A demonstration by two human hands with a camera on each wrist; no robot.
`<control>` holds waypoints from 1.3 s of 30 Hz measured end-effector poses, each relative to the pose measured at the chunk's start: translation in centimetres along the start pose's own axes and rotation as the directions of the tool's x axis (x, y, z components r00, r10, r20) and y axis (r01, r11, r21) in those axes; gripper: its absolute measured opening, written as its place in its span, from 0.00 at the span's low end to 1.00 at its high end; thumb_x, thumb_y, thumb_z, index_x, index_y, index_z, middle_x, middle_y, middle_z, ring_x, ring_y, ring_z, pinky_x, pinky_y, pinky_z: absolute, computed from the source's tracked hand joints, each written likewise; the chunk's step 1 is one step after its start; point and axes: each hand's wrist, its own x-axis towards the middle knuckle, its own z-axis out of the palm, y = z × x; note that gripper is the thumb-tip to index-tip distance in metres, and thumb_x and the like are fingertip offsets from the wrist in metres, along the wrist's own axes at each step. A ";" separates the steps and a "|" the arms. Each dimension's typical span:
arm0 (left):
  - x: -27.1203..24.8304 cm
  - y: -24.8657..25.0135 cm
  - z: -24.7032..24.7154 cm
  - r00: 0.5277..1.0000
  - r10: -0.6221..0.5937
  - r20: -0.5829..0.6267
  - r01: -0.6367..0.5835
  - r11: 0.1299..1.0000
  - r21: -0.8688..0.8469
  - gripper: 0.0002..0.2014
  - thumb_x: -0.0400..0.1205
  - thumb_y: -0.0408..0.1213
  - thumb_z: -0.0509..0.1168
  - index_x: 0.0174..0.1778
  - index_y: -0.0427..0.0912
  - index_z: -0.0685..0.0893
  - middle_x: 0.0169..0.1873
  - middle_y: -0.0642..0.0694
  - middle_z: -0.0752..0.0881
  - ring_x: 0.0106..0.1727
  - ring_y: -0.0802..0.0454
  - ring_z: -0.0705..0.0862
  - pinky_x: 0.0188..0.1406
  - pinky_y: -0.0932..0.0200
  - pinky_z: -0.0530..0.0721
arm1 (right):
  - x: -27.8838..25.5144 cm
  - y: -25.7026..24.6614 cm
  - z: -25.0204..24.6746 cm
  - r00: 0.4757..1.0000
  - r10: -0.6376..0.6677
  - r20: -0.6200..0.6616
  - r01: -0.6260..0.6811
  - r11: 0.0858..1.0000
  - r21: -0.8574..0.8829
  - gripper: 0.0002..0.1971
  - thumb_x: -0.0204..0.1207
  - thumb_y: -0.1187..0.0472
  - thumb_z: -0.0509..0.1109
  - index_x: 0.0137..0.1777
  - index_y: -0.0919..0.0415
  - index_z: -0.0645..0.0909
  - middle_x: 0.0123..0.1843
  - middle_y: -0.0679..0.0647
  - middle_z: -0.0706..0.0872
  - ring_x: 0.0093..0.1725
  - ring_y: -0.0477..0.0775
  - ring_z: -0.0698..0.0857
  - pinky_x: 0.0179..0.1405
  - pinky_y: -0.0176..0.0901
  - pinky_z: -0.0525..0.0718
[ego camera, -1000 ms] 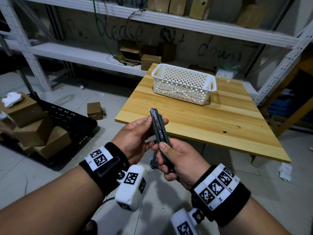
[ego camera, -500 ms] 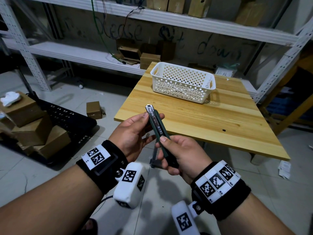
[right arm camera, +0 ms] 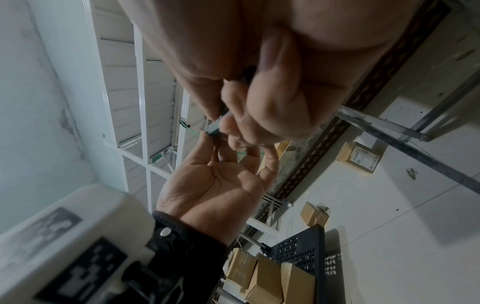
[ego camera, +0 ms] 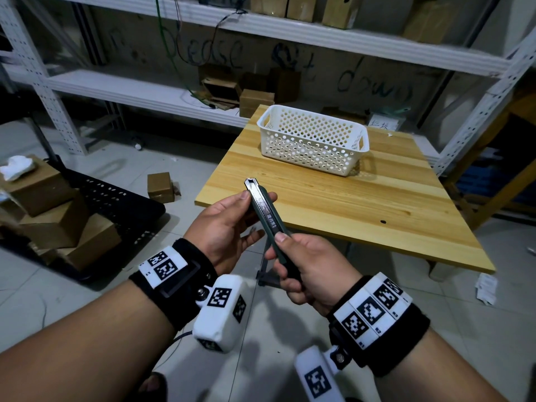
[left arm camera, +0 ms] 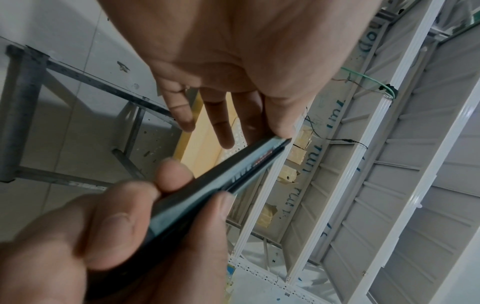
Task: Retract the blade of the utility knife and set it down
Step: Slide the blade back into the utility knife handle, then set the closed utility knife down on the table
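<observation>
A dark green utility knife (ego camera: pixel 265 210) with a metal rail is held in the air in front of the near left corner of the wooden table (ego camera: pixel 362 204). My right hand (ego camera: pixel 278 250) grips its lower handle, with the thumb lying on top of the rail. My left hand (ego camera: pixel 255 198) pinches the upper end between thumb and fingers. A short metal end shows at the tip; I cannot tell if it is blade. In the left wrist view the knife (left arm camera: pixel 233 174) runs from the right hand (left arm camera: pixel 130 226) up to the left thumb. The right wrist view shows only the knife's tip (right arm camera: pixel 214 128).
A white perforated basket (ego camera: pixel 313 143) stands at the table's far side. Cardboard boxes (ego camera: pixel 58 221) sit on a black crate on the floor to the left. White metal shelving (ego camera: pixel 319 39) runs behind the table. A small box (ego camera: pixel 159 187) lies on the floor.
Both hands and the knife have drifted slightly up and to the left. The knife leans a little more to the left, and a bright metal end now shows at its tip.
</observation>
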 end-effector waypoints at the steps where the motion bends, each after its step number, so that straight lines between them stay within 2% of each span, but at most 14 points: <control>1: 0.0 0.0 0.0 1.000 -0.003 -0.006 0.003 1.000 0.000 0.13 0.91 0.42 0.61 0.62 0.44 0.88 0.65 0.44 0.93 0.60 0.50 0.92 0.73 0.38 0.78 | 0.0 0.0 0.0 1.000 0.007 0.001 -0.007 1.000 0.009 0.17 0.88 0.50 0.62 0.50 0.65 0.81 0.27 0.53 0.77 0.18 0.46 0.68 0.15 0.32 0.63; 5: 0.0 0.0 0.0 1.000 -0.010 -0.016 0.010 1.000 0.003 0.13 0.91 0.42 0.60 0.64 0.44 0.87 0.65 0.44 0.93 0.63 0.48 0.90 0.78 0.35 0.74 | 0.1 0.0 0.2 1.000 0.025 0.000 -0.025 0.999 0.046 0.15 0.88 0.53 0.61 0.50 0.65 0.80 0.27 0.53 0.76 0.18 0.46 0.68 0.15 0.31 0.62; 14: 0.0 0.2 0.1 1.000 -0.005 -0.011 0.004 1.000 -0.009 0.12 0.91 0.41 0.61 0.60 0.44 0.88 0.65 0.43 0.93 0.63 0.48 0.91 0.75 0.36 0.77 | 0.2 0.0 0.2 1.000 0.009 -0.019 -0.008 0.998 0.055 0.14 0.88 0.55 0.62 0.49 0.65 0.82 0.27 0.54 0.77 0.18 0.47 0.68 0.15 0.31 0.61; 16: 0.1 0.4 -0.1 1.000 0.000 -0.001 0.000 1.000 -0.004 0.11 0.90 0.41 0.61 0.58 0.45 0.89 0.65 0.44 0.93 0.60 0.50 0.92 0.71 0.40 0.78 | 0.3 -0.2 -0.1 0.998 -0.019 -0.055 0.021 0.999 0.047 0.13 0.87 0.55 0.64 0.49 0.66 0.83 0.27 0.55 0.78 0.19 0.48 0.69 0.14 0.32 0.63; 19: 0.5 0.7 -0.7 0.999 0.003 -0.032 -0.003 1.000 -0.014 0.10 0.90 0.39 0.62 0.62 0.44 0.87 0.63 0.44 0.94 0.54 0.52 0.92 0.55 0.49 0.82 | 0.1 -0.8 -0.9 0.989 -0.069 -0.128 0.079 0.994 0.080 0.10 0.85 0.57 0.67 0.52 0.65 0.83 0.32 0.58 0.83 0.21 0.50 0.73 0.13 0.34 0.65; 23: 1.0 0.9 -1.6 0.993 -0.013 -0.119 0.001 0.995 -0.104 0.09 0.89 0.33 0.63 0.58 0.41 0.89 0.68 0.30 0.89 0.58 0.41 0.86 0.45 0.54 0.89 | 0.3 -1.9 -2.3 0.966 -0.089 -0.245 0.141 0.969 0.203 0.06 0.84 0.62 0.69 0.57 0.64 0.80 0.38 0.63 0.89 0.23 0.52 0.78 0.12 0.35 0.68; 26: 1.2 1.0 -2.2 0.992 -0.006 -0.126 -0.007 0.994 -0.105 0.13 0.89 0.28 0.62 0.65 0.44 0.87 0.52 0.36 0.95 0.46 0.46 0.94 0.40 0.57 0.91 | 0.8 -2.1 -3.3 0.941 -0.113 -0.318 0.192 0.954 0.229 0.07 0.84 0.65 0.68 0.59 0.64 0.78 0.41 0.67 0.90 0.23 0.52 0.83 0.13 0.35 0.70; 28: 1.3 1.0 -2.4 0.990 0.010 -0.137 -0.017 0.999 -0.049 0.16 0.88 0.26 0.63 0.69 0.45 0.85 0.44 0.40 0.96 0.41 0.49 0.95 0.36 0.60 0.91 | 1.0 -2.0 -3.8 0.930 -0.134 -0.343 0.219 0.950 0.224 0.09 0.84 0.66 0.68 0.62 0.64 0.78 0.41 0.67 0.91 0.24 0.53 0.85 0.14 0.36 0.73; 32: 1.1 0.6 -2.7 0.985 0.066 -0.157 -0.062 0.998 0.027 0.18 0.86 0.22 0.65 0.69 0.41 0.85 0.44 0.39 0.96 0.43 0.46 0.96 0.33 0.60 0.89 | 1.2 -1.9 -4.0 0.924 -0.143 -0.354 0.235 0.944 0.231 0.08 0.84 0.66 0.69 0.62 0.62 0.78 0.39 0.65 0.92 0.25 0.54 0.86 0.14 0.37 0.75; 39: 1.6 0.7 -2.4 0.987 0.093 -0.131 -0.088 0.995 0.047 0.15 0.86 0.22 0.66 0.67 0.40 0.85 0.42 0.37 0.96 0.42 0.47 0.96 0.39 0.60 0.91 | 1.9 -1.9 -4.7 0.914 -0.161 -0.372 0.264 0.933 0.246 0.05 0.85 0.65 0.68 0.58 0.62 0.79 0.36 0.64 0.92 0.23 0.53 0.86 0.13 0.36 0.74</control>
